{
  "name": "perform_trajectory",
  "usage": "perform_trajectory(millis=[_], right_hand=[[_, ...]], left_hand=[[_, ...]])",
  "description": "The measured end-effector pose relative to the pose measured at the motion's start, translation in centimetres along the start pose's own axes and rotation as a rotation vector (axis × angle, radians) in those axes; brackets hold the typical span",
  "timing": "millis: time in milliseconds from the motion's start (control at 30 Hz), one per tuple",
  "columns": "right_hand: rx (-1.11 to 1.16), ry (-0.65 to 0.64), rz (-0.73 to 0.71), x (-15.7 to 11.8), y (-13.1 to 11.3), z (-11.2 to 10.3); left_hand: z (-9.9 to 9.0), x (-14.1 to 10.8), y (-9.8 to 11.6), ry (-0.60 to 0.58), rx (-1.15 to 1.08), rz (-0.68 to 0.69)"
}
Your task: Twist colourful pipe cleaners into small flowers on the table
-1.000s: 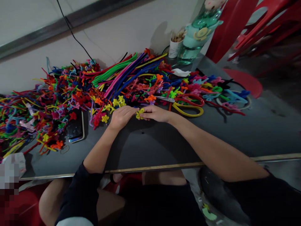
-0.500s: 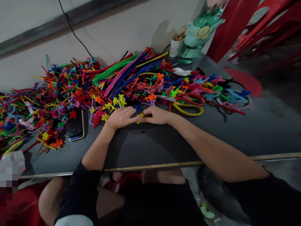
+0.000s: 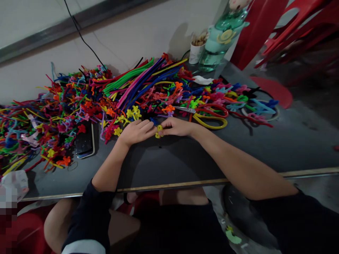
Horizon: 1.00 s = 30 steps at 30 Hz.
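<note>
Between the fingertips of both hands is a small yellow pipe-cleaner flower (image 3: 159,131), with its loops showing. My left hand (image 3: 139,131) is closed on its left side. From the right, my right hand (image 3: 176,127) pinches the same flower between thumb and forefinger. Just behind the hands lies a blue fuzzy piece (image 3: 153,121). Several finished yellow flowers (image 3: 134,112) rest beyond my left hand. A pair of scissors (image 3: 210,118) with one red and one yellow wrapped handle lies right of my right hand, blades pointing left.
A heap of coloured pipe cleaners and flowers (image 3: 71,95) runs along the wall, with a bundle of straight stems (image 3: 140,81) on top. A phone (image 3: 84,143) lies at left. A green bottle (image 3: 218,44) and a paper cup (image 3: 196,53) stand at the back right of the dark table (image 3: 172,165).
The yellow flower shows more of its loops between the fingers now. My right hand's fingers have shifted slightly on it. The view has moved a little to the right.
</note>
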State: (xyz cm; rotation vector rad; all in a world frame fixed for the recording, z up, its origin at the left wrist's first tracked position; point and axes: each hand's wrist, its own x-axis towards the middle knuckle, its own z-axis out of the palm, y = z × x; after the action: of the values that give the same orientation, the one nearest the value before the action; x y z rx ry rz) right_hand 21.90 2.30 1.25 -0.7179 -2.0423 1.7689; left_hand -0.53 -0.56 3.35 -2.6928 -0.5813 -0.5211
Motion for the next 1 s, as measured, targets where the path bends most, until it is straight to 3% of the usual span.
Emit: perform_trajectory(millis=[133,233,333,467,567,700,833,1000], right_hand=[[-0.217,0.127,-0.036,0.2,0.1,0.6],[-0.482,0.299,-0.074,0.6,0.2,1.4],[-0.637,0.378,-0.124,0.8,0.3,1.9],[-0.597,0.435,-0.104,0.8,0.5,1.7],[-0.497,0.389,-0.063,0.7,0.6,1.4],[-0.437,0.319,-0.015,0.7,0.5,1.1],[-0.480,0.314,-0.031,0.7,0.5,1.1],[-0.520,0.396,-0.022,1.0,0.6,1.6]], left_hand=[[0.9,0.1,0.6,-0.031,-0.038,-0.113],[2.0,0.1,1.0,-0.068,-0.194,-0.366],[2.7,0.1,1.0,-0.111,-0.474,-0.605],[2.6,0.4,0.7,-0.031,-0.650,-0.754],[2.5,0.6,0.6,0.052,-0.737,-0.848],[2.8,0.6,0.4,0.021,-0.999,-0.894],[2.9,0.5,0.4,-0.016,-1.112,-0.940],[2.9,1.0,0.9,0.094,-1.278,-1.192]])
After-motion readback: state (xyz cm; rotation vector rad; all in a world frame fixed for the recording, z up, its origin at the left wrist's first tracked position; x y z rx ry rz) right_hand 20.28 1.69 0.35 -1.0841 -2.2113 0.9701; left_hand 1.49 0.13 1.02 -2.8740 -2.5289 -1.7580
